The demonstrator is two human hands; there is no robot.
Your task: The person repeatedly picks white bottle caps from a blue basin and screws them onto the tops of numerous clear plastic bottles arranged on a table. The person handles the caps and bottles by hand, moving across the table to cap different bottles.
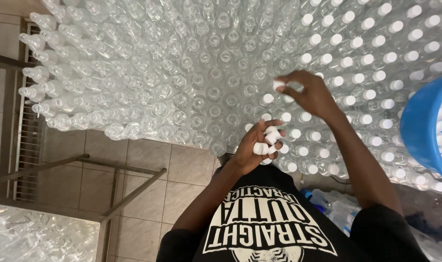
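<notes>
fingers of right hand pinch one white cap over the bottles; left hand cups spare caps; right rows capped, left and far rows open, blue tub at right holds more.

Two hands, one blue tub, bottles uncountable.

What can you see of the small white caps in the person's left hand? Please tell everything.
The white caps are small, short cylinders, plastic by their look. About four or five lie bunched in the left hand, cupped palm-up with fingers curled round them, above the near edge of the clear bottles.
</notes>
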